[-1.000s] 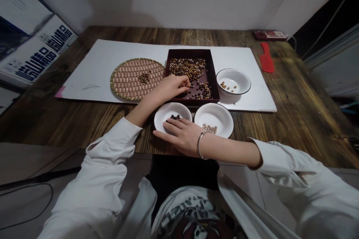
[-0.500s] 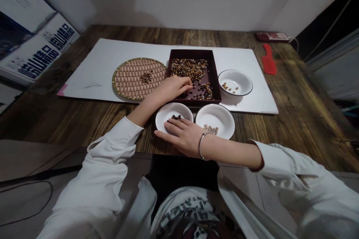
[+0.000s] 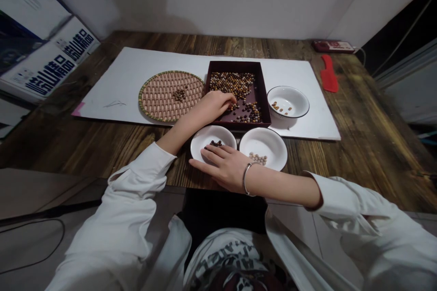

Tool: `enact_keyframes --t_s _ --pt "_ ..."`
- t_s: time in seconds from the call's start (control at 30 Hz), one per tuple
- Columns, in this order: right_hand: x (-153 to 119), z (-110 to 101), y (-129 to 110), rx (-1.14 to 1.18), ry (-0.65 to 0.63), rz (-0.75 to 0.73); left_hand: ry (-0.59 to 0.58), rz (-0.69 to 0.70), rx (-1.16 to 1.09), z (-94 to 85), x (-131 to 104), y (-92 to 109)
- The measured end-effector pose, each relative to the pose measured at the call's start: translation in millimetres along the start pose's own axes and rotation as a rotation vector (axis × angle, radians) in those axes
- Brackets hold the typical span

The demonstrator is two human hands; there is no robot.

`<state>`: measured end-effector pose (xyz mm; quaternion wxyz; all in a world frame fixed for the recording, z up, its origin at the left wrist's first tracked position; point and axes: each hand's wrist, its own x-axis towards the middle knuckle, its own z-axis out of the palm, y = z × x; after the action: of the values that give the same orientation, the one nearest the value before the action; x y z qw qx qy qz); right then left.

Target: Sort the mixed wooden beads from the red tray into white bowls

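Observation:
My left hand [image 3: 218,103] reaches over the left wall of a dark red box [image 3: 265,100] that holds many mixed beads [image 3: 232,82]. Its thumb and fingers are pinched together low over the beads; whatever is between them is too small to make out. My right hand [image 3: 225,166], with a bangle on the wrist, lies spread over the front of the left white bowl [image 3: 198,138], where dark beads [image 3: 215,143] show. Beside it, the right white bowl [image 3: 278,145] has pale beads [image 3: 257,159] in it.
A round woven tray [image 3: 153,95] with a few brown beads lies left of the box. Right of the box stands a third white bowl [image 3: 297,100] with several yellowish pieces. Beyond are a red comb [image 3: 328,75] and a dark red case [image 3: 332,46]. Printed boxes [image 3: 51,68] stand far left.
My left hand's fingers have shifted slightly up and right within the box. The view has moved a little. My right hand stays over the left bowl.

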<state>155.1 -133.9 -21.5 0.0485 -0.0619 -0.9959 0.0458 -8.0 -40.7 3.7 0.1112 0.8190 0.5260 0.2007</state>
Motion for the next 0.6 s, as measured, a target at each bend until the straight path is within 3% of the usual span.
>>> enact_keyframes --t_s 0.2,0.6 --pt "0.2 0.2 0.4 0.003 0.009 0.002 0.17 -0.161 0.128 3.1 0.4 -2.1" --pt "0.6 0.7 0.3 0.005 0.013 0.002 0.22 -0.313 0.298 1.5 -5.4 6.9"
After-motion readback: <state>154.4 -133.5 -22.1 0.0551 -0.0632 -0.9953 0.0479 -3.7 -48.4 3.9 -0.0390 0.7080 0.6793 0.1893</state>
